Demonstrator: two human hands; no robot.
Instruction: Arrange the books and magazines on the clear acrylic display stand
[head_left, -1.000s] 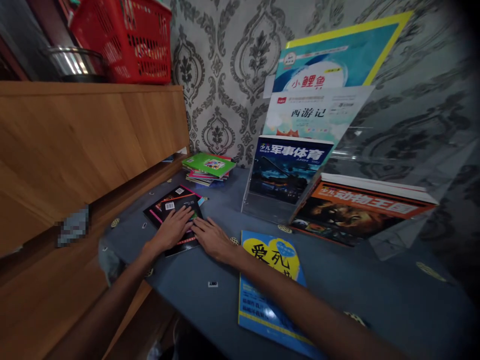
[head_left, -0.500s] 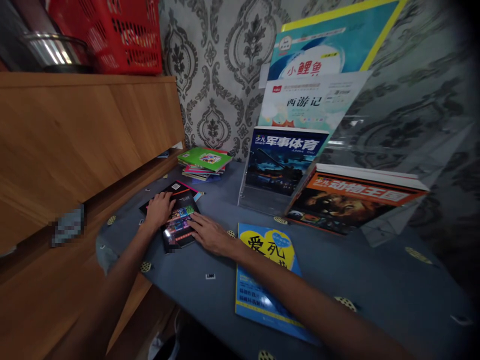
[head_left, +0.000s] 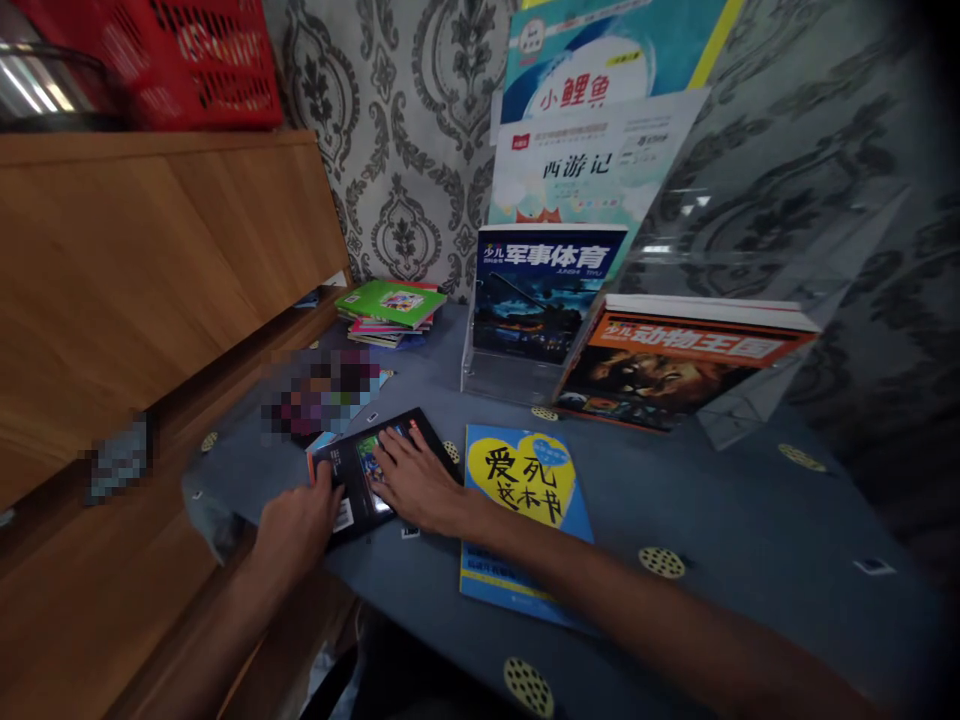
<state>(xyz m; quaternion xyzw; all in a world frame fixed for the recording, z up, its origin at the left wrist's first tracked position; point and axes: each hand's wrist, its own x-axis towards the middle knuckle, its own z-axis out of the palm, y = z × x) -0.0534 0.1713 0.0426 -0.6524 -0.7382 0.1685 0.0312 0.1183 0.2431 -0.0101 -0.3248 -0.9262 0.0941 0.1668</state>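
The black book (head_left: 361, 470) lies on the near left part of the table (head_left: 427, 610), turned at a slant, with a bright picture on its dark cover and a white barcode close to its near left edge. The left hand (head_left: 300, 518) is at that edge, its fingers bent over the cover beside the barcode; whether they pinch the book cannot be told. The right hand (head_left: 420, 482) rests palm down on the cover's right part, holding nothing, its fingers stretched out and slightly parted. Just to the right, a blue book (head_left: 529, 515) with a yellow heart lies flat, the right forearm passing above its lower part. Beyond the black book, a pixelated patch hides most of whatever lies there. Farther back is a pile of books (head_left: 391, 303), a green one on top. To its right, a clear stand (head_left: 510, 378) holds a lion book (head_left: 660, 375) and a dark blue book (head_left: 529, 315) in front, with a white book (head_left: 559, 180) and a teal book (head_left: 637, 60) rising behind. At the left, a red basket (head_left: 225, 65) and a steel bowl (head_left: 49, 85) sit on the wooden cabinet (head_left: 150, 260), near the patterned wall (head_left: 405, 150).
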